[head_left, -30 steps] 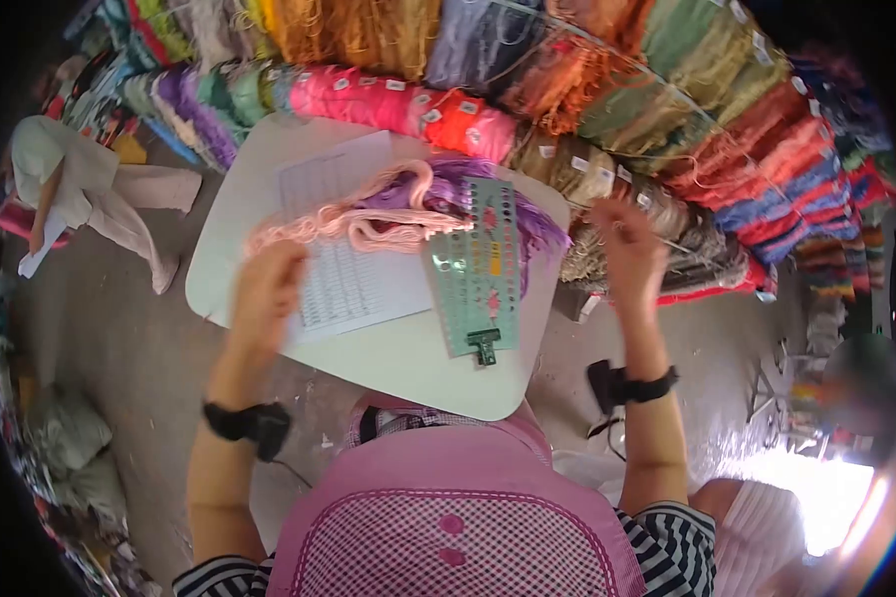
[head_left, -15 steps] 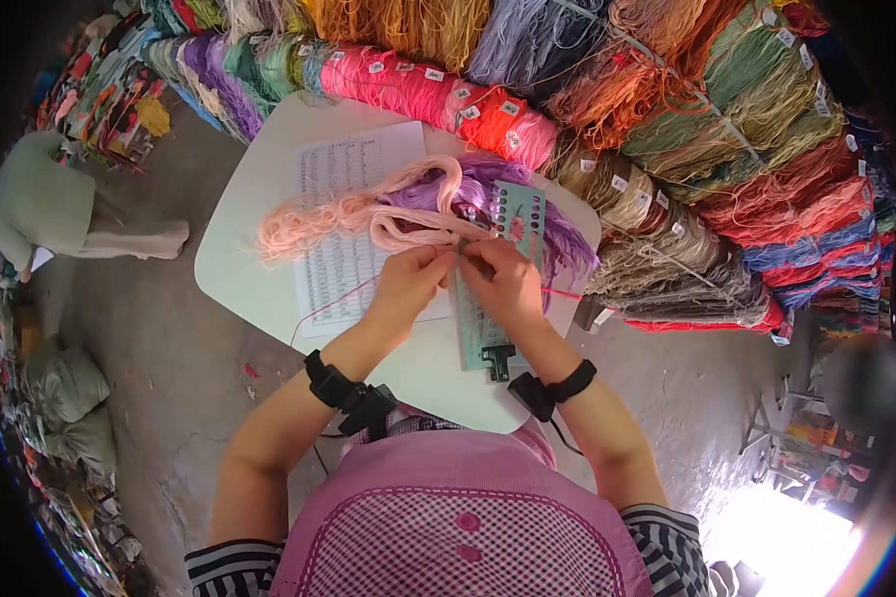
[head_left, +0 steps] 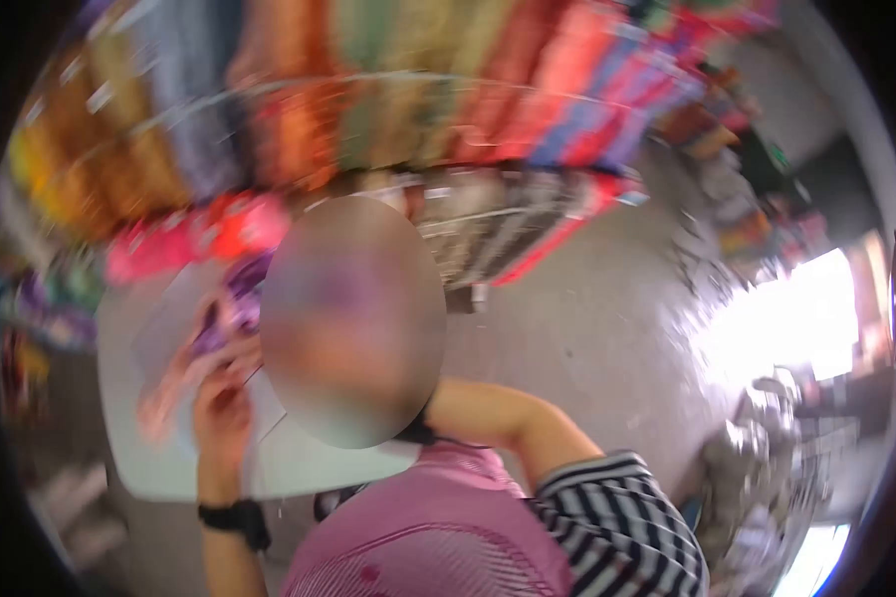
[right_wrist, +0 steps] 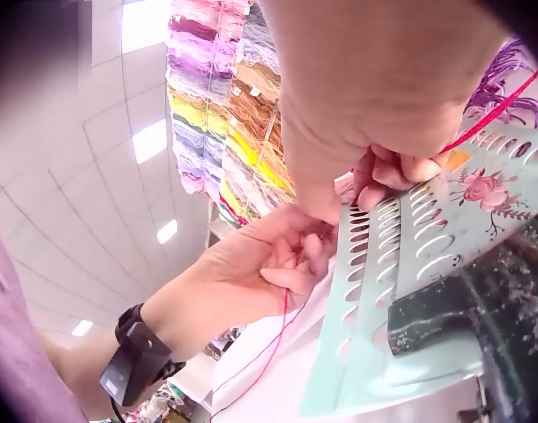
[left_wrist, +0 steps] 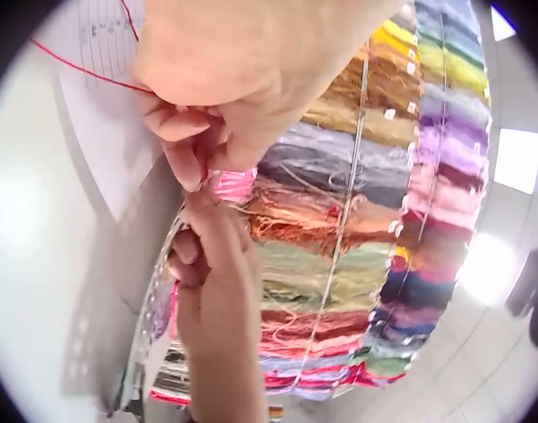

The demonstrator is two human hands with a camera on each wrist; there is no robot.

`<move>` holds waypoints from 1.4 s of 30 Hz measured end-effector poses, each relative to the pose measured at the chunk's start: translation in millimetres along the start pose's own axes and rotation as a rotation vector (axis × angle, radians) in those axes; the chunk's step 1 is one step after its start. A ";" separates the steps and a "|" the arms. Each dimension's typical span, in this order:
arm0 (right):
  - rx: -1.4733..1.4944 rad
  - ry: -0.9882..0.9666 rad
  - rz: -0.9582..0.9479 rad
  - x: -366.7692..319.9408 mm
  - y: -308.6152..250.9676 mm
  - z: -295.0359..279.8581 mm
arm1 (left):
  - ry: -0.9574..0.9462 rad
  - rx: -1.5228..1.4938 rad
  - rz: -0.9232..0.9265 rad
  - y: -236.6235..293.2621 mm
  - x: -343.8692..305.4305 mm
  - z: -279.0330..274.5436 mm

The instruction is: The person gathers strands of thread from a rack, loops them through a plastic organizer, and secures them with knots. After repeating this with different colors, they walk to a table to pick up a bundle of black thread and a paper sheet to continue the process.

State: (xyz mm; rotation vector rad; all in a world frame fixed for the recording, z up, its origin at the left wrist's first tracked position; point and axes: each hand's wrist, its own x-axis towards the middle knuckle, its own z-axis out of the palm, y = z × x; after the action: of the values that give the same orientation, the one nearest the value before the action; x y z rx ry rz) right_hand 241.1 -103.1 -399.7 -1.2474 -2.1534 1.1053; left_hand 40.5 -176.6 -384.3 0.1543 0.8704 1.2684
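Left hand (right_wrist: 282,258) pinches red thread (right_wrist: 494,115), close beside right hand (left_wrist: 218,256); right hand clamped on edge of perforated card (right_wrist: 408,269), card beneath fingers, likely steadying holes while thread gets worked.

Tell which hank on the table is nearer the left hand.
The pale peach hank, right by the left hand in the head view; the purple hank lies beyond it.
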 end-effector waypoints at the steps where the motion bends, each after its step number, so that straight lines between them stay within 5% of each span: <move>1: 0.022 -0.058 0.024 0.1 -1.1 -1.4 | -0.006 0.138 -0.024 -3.1 3.7 -8.2; 2: -0.173 -0.013 0.066 1.2 -2.8 7.8 | 0.007 0.275 -0.021 0.5 11.8 -12.0; 5: 0.017 0.053 -0.044 -4.6 -3.1 4.1 | -0.079 0.937 0.028 -15.6 2.0 55.9; 9: -0.046 0.055 -0.134 -4.8 -8.4 2.7 | -0.123 1.121 0.164 -9.6 24.4 4.9; 11: -0.087 0.011 -0.102 -5.9 -14.5 -4.7 | -0.043 1.034 0.299 16.5 11.8 -42.9; 13: -0.120 -0.049 -0.049 -2.0 -12.9 0.0 | 0.155 0.382 0.191 66.0 -29.4 -67.5; 14: -0.129 -0.041 -0.078 -1.1 -11.1 2.6 | 0.124 0.254 0.107 101.3 -30.8 -122.0; 15: -0.119 -0.055 -0.070 -1.4 -10.4 0.7 | -0.199 0.015 -0.018 131.9 -45.2 -167.3; 16: -0.111 -0.080 -0.073 -0.8 -12.5 -0.7 | -0.204 0.006 0.039 154.0 -59.5 -196.9; 18: -0.184 -0.076 -0.068 -2.9 -17.5 -3.4 | 0.458 -0.156 0.463 178.4 -97.2 -236.2; 19: -0.114 -0.124 -0.094 0.7 -13.3 -4.8 | 0.462 -0.205 0.533 173.4 -113.1 -228.5; 21: -0.049 -0.211 -0.129 18.5 -21.2 -30.7 | 1.038 0.391 0.674 160.4 -140.7 -178.1; 22: -0.047 -0.238 -0.135 31.8 -38.9 -57.9 | 1.057 0.349 0.712 160.9 -143.9 -213.2; 24: -0.086 0.159 -0.543 58.0 -97.1 -130.5 | 0.725 1.063 0.837 154.4 -134.7 -307.0; 25: 0.094 0.342 -0.609 70.3 -129.3 -164.7 | 0.734 0.953 0.706 141.2 -145.0 -271.6; 29: 0.097 0.863 -1.014 145.6 -233.3 -309.0 | 0.627 0.713 0.688 109.4 -164.1 -160.1; 34: -0.284 1.337 -0.884 174.3 -316.8 -388.6 | 0.455 0.665 0.579 87.2 -165.3 -86.1; 38: -0.267 1.387 -0.817 204.2 -331.2 -404.9 | 0.435 0.730 0.536 75.2 -179.2 -40.6; 42: -0.063 1.265 -0.921 196.1 -318.6 -398.7 | 0.457 0.734 0.494 69.0 -166.3 -52.1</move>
State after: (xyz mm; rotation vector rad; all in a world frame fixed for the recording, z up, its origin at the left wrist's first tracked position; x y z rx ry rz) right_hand 242.4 145.7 87.2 -0.5023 -1.3750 -0.1797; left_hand -51.5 -317.4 -301.5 0.7163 1.7535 1.4018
